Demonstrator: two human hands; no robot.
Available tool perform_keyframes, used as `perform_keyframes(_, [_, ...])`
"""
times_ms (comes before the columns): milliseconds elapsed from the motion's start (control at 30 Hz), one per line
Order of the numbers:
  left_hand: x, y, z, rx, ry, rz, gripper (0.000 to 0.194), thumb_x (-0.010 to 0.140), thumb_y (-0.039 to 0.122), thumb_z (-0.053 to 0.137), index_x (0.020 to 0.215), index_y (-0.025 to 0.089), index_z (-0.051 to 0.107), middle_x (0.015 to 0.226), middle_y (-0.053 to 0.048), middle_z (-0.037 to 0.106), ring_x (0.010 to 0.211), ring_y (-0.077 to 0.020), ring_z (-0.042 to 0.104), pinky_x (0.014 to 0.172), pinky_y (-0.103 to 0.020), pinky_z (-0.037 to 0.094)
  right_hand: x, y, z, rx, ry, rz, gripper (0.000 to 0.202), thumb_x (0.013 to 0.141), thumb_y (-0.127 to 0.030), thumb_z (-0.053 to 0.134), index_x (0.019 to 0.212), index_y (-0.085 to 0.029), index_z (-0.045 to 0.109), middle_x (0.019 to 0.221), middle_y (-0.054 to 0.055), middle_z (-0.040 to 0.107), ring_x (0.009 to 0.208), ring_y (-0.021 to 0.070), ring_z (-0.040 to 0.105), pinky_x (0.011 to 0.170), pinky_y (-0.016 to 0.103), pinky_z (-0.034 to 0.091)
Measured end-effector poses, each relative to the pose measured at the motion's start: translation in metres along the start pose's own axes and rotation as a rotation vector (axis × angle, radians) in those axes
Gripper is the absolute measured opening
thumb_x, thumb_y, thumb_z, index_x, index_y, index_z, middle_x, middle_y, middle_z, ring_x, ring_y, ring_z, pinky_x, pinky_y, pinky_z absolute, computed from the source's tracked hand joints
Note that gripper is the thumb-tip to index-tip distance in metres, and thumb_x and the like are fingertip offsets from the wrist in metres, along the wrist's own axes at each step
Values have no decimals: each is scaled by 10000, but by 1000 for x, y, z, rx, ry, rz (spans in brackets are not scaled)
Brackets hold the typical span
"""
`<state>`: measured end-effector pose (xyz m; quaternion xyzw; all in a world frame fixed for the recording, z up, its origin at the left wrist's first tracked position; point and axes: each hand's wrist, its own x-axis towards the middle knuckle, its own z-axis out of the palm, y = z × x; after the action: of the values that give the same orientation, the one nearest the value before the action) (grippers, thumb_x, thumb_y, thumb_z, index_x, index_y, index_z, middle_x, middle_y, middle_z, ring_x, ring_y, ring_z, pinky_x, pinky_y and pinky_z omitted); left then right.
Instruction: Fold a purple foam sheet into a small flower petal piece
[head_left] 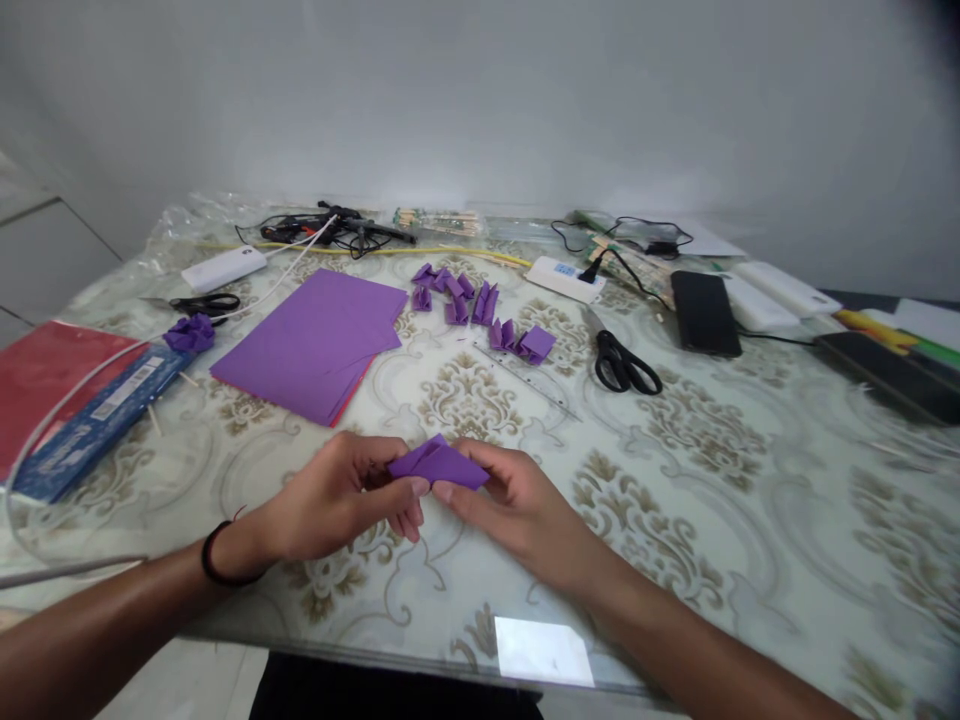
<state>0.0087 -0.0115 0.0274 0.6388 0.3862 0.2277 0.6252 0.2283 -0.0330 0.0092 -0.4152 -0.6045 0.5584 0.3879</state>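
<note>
Between my two hands is a small piece of folded purple paper [442,463], raised a little above the table near its front. My left hand [349,497] pinches its left side, thumb on the near face and fingers partly hidden behind. On the right side, the thumb of my right hand [517,500] presses the lower edge, with its fingers behind the paper. Both thumb tips almost meet at the middle. Beyond the hands lie several small folded purple pieces [457,300], and to their left a stack of purple paper sheets [315,340].
Black-handled scissors [626,362] lie right of the folded pieces; another pair [206,304] is at the left. A crumpled purple paper flower [190,334] rests near a blue-and-red packet [82,420]. A power strip [564,279], a phone [705,313] and cables stand at the back.
</note>
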Motion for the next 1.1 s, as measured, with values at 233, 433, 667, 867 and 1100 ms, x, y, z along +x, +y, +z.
perform_keyframes(233, [-3,0,1,43,83,116,258,999,297,675,797,148,734,718,-32,788,639,-143,738,605,-216,535,0,3,-2,87,16,-48,328,936,-355,732,723,-221,522,742,-31,512,709,156,480,672,301,402])
perform_keyframes(433, [-4,-3,1,319,200,242,182,968,272,728,831,178,801,752,3,792,660,-121,696,618,-194,494,-3,1,-1,-140,137,-266,138,937,-235,745,824,-222,667,833,-1,654,797,180,611,746,323,465])
perform_keyframes(667, [-6,-6,4,373,148,340,198,1012,277,687,881,177,796,760,-2,802,654,-128,722,619,-199,508,-2,-2,1,-169,127,-369,140,905,-131,738,832,-228,668,830,-10,667,776,161,615,725,308,482])
perform_keyframes(867, [-11,-3,2,507,122,524,103,986,138,669,966,193,753,735,13,772,599,-107,691,570,-191,459,-3,-1,0,-140,99,-496,199,857,-65,735,794,-218,626,813,-13,656,741,147,618,692,300,488])
perform_keyframes(1100, [-10,-4,-2,683,171,638,149,1014,144,593,1048,186,732,749,-9,789,579,-138,702,560,-224,479,-4,-5,-5,-182,98,-649,210,818,-8,743,851,-206,680,851,8,682,735,142,636,683,303,513])
